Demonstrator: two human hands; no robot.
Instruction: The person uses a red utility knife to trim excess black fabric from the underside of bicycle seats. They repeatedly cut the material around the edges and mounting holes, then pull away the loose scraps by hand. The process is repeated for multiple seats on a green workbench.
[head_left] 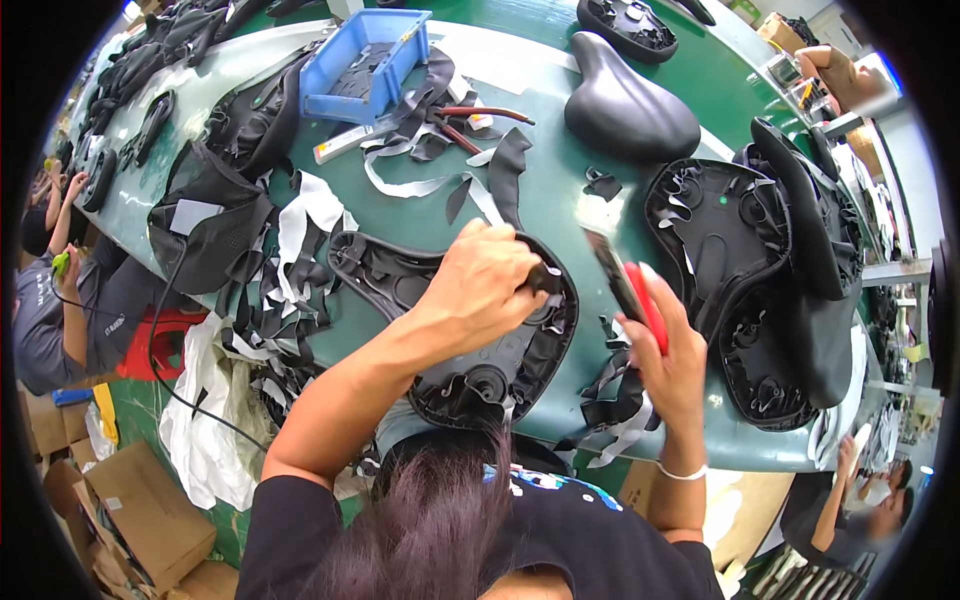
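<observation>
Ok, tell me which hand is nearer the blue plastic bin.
Left. The left hand rests on the upturned saddle, below the blue plastic bin and a little right of it. The right hand, holding a red-handled tool, is farther right and lower.

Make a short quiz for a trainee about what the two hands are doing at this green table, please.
1. True or false: the left hand presses on an upturned black saddle.
2. The right hand holds: A) a red-handled tool, B) a blue bin, C) a white strip.
3. What colour is the table?

Key: 1 true; 2 A; 3 green.
</observation>
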